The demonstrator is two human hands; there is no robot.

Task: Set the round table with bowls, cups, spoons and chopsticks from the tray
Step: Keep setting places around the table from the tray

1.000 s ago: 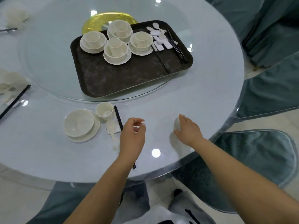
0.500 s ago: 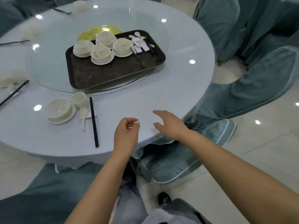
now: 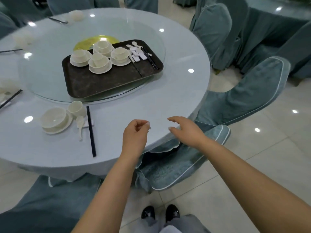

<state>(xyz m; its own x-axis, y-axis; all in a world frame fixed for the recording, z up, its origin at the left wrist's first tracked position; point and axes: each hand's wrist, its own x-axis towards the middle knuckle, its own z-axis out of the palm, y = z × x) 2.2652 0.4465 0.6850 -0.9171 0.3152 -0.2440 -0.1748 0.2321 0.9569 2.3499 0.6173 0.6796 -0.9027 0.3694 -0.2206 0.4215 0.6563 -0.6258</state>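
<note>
Between place settings; next step judged to be fetching another set from the tray [image 3: 94,84] for the bare stretch of tabletop [image 3: 176,91] ahead.

Left hand [image 3: 134,137] above near tabletop edge, fingers curled loosely inward, thumb near fingertips; nothing visible in the grip, though a very small item cannot be ruled out. Right hand [image 3: 186,132] just beside it, over the rim, fingers spread and slightly bent, grip apart, holding nothing.

Tray on the glass turntable [image 3: 42,88], well beyond both hands, up and to the left. On it: four bowl-and-cup stacks [image 3: 99,60] on saucers toward the far end, then loose spoons [image 3: 134,44], white rests [image 3: 138,56] and dark chopsticks [image 3: 151,59] at the right end.

One finished setting [image 3: 55,120] near left: bowl on saucer, cup touching it, spoon on rest, chopsticks alongside. Good pattern to copy.

To do well:
- Turn the turntable or lean in, bringing tray end near rather than overreaching.
- Lift a stack by the saucer rim, other hand steadying the cup; stacks look top-heavy, likely to rattle or tip.
- Take chopsticks as a pair, pinched mid-length.
- Set down in front of the covered chair [image 3: 252,98] on the right, spacing matched to the finished setting.
</note>
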